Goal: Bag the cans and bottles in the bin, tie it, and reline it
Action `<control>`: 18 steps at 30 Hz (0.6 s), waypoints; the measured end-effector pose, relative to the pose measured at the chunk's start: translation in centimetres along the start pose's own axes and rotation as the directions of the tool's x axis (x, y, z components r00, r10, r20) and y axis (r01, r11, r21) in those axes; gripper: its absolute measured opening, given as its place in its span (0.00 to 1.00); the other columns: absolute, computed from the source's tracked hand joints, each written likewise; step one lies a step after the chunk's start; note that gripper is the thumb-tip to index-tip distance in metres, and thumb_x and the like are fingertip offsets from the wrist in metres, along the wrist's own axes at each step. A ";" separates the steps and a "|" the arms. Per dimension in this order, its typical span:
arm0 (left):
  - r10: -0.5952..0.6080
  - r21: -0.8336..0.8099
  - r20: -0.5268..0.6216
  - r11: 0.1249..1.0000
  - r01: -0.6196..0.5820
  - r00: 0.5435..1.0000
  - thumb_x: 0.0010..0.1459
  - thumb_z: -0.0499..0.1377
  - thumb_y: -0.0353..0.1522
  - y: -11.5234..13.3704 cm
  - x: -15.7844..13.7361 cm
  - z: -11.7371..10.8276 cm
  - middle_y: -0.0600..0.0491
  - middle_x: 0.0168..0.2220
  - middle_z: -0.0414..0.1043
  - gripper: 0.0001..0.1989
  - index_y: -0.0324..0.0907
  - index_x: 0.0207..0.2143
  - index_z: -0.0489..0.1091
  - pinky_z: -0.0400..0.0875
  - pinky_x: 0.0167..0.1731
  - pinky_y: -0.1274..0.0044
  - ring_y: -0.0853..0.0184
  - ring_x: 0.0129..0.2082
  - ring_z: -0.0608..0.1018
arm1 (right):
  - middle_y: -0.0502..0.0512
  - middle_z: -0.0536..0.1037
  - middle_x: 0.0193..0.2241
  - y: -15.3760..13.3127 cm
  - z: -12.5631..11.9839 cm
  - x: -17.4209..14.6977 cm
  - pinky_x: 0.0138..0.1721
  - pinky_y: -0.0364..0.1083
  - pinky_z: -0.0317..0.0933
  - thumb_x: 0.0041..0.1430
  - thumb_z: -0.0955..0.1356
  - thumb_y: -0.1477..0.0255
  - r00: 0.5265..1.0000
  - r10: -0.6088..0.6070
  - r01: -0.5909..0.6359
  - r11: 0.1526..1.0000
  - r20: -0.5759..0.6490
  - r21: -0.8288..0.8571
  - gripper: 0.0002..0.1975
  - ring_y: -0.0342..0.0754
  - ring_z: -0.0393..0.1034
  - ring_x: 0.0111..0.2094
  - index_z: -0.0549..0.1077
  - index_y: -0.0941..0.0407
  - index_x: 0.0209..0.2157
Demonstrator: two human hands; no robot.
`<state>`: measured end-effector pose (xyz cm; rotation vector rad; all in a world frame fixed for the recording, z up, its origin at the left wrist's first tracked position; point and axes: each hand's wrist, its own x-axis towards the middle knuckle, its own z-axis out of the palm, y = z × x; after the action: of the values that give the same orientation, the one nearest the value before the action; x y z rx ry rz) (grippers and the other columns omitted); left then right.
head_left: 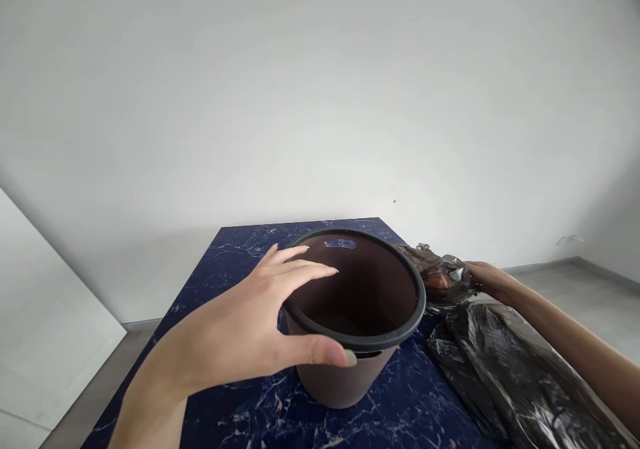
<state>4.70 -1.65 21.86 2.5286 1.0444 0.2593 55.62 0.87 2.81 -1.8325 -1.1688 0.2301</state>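
Note:
A brown bin [345, 375] with a black rim stands on the dark blue marbled table, its open mouth facing up toward me. No contents show inside it, though its bottom is dark. My left hand [265, 315] is at the bin's left side, fingers spread over the rim and thumb along the front near a handle slot. To the right of the bin, a thin black plastic garbage bag [530, 375] is gathered at my right hand [483, 275]. Crumpled film covers the fingers, and a reddish-brown patch shows through it. The rest of the bag trails toward me below the forearm.
The blue marbled table [240, 395] has its far edge near a plain white wall [300, 102]. A white panel [45, 329] stands at left. Grey floor [565, 289] shows at right, with a short wire end [570, 239] on the wall above.

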 end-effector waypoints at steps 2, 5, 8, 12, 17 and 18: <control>0.038 0.028 -0.027 0.999 -0.037 0.999 0.54 0.69 0.63 -0.2 -0.4 0.3 0.62 0.76 0.60 0.41 0.69 0.68 0.68 0.38 0.75 0.38 0.41 0.80 0.48 | 0.65 0.84 0.30 -0.4 -0.7 0.0 0.34 0.48 0.71 0.70 0.66 0.66 0.993 0.094 -0.095 0.995 0.068 0.013 0.18 0.52 0.83 0.31 0.80 0.63 0.30; 0.103 0.040 -0.055 0.994 -0.101 0.993 0.58 0.67 0.62 -0.2 -0.8 0.6 0.63 0.72 0.68 0.31 0.66 0.60 0.76 0.31 0.77 0.42 0.46 0.80 0.54 | 0.75 0.85 0.43 -1.4 -1.7 -0.7 0.43 0.51 0.72 0.70 0.65 0.64 0.986 0.165 -0.165 0.986 0.030 0.003 0.17 0.58 0.84 0.45 0.79 0.63 0.43; 0.194 0.038 -0.101 0.981 -0.191 0.976 0.65 0.67 0.54 0.1 -0.8 0.9 0.64 0.61 0.79 0.17 0.62 0.51 0.79 0.37 0.80 0.52 0.55 0.75 0.66 | 0.75 0.81 0.55 -3.0 -2.3 -2.9 0.53 0.55 0.69 0.70 0.66 0.60 0.992 0.120 -0.122 0.991 -0.050 -0.055 0.21 0.63 0.78 0.57 0.76 0.61 0.53; 0.284 -0.002 -0.131 0.958 -0.287 0.950 0.66 0.70 0.41 0.5 -0.7 1.1 0.65 0.45 0.83 0.05 0.55 0.42 0.79 0.57 0.76 0.66 0.65 0.53 0.82 | 0.62 0.80 0.58 -6.5 -1.8 -8.8 0.48 0.55 0.69 0.69 0.66 0.56 0.972 -0.181 0.152 0.971 -0.150 -0.187 0.19 0.63 0.76 0.58 0.75 0.50 0.55; 0.209 -0.010 -0.134 0.977 -0.212 0.969 0.66 0.71 0.36 1.7 -1.0 0.7 0.63 0.35 0.81 0.03 0.52 0.38 0.80 0.70 0.65 0.69 0.67 0.40 0.83 | 0.58 0.80 0.52 -10.6 1.3 -17.8 0.52 0.49 0.73 0.74 0.65 0.69 0.763 -0.646 0.646 0.757 0.032 -0.099 0.08 0.54 0.79 0.54 0.74 0.49 0.50; 0.180 0.000 -0.132 0.983 -0.181 0.975 0.66 0.71 0.36 1.9 -1.2 0.6 0.62 0.35 0.81 0.03 0.52 0.37 0.81 0.72 0.61 0.70 0.66 0.40 0.83 | 0.59 0.80 0.53 -11.1 1.9 -19.3 0.50 0.46 0.74 0.74 0.65 0.72 0.725 -0.682 0.689 0.722 0.100 -0.065 0.09 0.51 0.80 0.52 0.74 0.49 0.52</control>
<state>5.29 -3.87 22.11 2.6278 0.8559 0.4880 37.36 -11.87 4.58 -1.3455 -1.8539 -0.2032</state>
